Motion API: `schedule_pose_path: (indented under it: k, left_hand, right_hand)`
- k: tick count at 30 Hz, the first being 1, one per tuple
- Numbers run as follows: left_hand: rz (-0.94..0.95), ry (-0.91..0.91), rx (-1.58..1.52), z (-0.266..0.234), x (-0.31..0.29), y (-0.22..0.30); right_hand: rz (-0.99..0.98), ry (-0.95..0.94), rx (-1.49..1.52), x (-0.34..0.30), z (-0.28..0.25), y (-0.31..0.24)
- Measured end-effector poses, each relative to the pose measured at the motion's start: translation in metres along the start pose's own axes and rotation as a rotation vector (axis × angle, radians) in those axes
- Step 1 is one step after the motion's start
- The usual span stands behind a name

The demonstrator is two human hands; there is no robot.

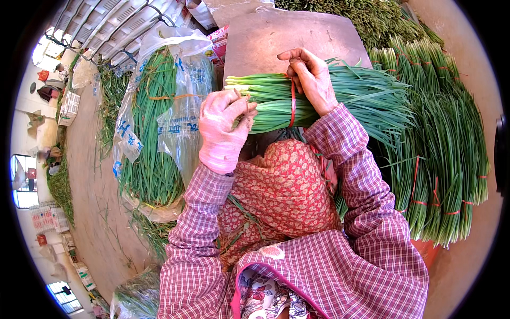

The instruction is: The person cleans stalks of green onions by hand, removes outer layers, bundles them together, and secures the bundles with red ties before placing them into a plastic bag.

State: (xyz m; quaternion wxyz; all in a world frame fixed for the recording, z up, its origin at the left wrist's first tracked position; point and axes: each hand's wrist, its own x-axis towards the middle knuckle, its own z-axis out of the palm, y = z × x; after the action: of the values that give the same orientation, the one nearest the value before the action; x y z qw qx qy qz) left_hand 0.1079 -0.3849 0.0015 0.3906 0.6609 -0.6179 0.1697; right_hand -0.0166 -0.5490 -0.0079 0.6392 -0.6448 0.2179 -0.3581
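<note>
Across the near edge of the brown board [287, 42], a leafy bundle [271, 103] is being touched by the gloved left hand [223, 133] at its pale ends [234, 81] and the right hand [316, 80] beside its red band [293, 103]; whether either is gripping cannot be told. Snugness without crushing is probably being needed.

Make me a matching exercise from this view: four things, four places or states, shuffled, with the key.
1. Left hand
2. Right hand
3. Clear plastic
4. Row of tied bundles

A. Bare, by the red band
B. Along the picture's right side
C. Pink-gloved, at the pale end of the front bundle
D. Left of both hands, partly covering long green stalks

Pairs: 1-C, 2-A, 3-D, 4-B
</note>
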Motion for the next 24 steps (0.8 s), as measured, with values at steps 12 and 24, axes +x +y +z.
schedule_pose_path:
  k: [12, 24]
  left_hand:
    - [-0.005, -0.578, -0.605, -0.046, 0.019, 0.051]
    - [-0.117, -0.213, 0.203, -0.003, 0.024, 0.026]
  right_hand:
    - [-0.014, -0.013, -0.008, 0.001, 0.000, 0.003]
    - [-0.034, 0.000, -0.026, 0.001, 0.001, 0.005]
